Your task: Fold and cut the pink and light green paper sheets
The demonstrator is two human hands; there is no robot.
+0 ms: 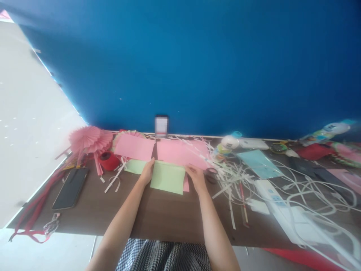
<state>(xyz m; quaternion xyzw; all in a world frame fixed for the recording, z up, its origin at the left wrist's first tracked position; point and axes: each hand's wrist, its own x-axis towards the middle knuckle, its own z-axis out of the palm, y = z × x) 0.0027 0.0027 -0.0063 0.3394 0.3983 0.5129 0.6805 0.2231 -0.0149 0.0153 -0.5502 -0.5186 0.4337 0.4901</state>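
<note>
A light green sheet of paper (167, 178) lies in front of me on the dark brown table, a narrow fold showing along its far edge. At its far left corner, my left hand (147, 173) is closed with thumb and fingers on that edge. My right hand (195, 176) pinches the far right corner. Pink sheets (183, 150) lie just beyond, with another pink sheet (134, 147) to the left. A second green piece (134, 166) shows beside my left hand, and a bit of pink paper peeks out under the right side of the green sheet.
Pink paper fans (90, 139), a red roll (108, 161) and a phone (71, 188) are on the left. At right lie white paper strips (231, 177), a glue bottle (227, 145), scissors (211, 175), a blue packet (260, 164) and a power strip (272, 195) with tangled cables.
</note>
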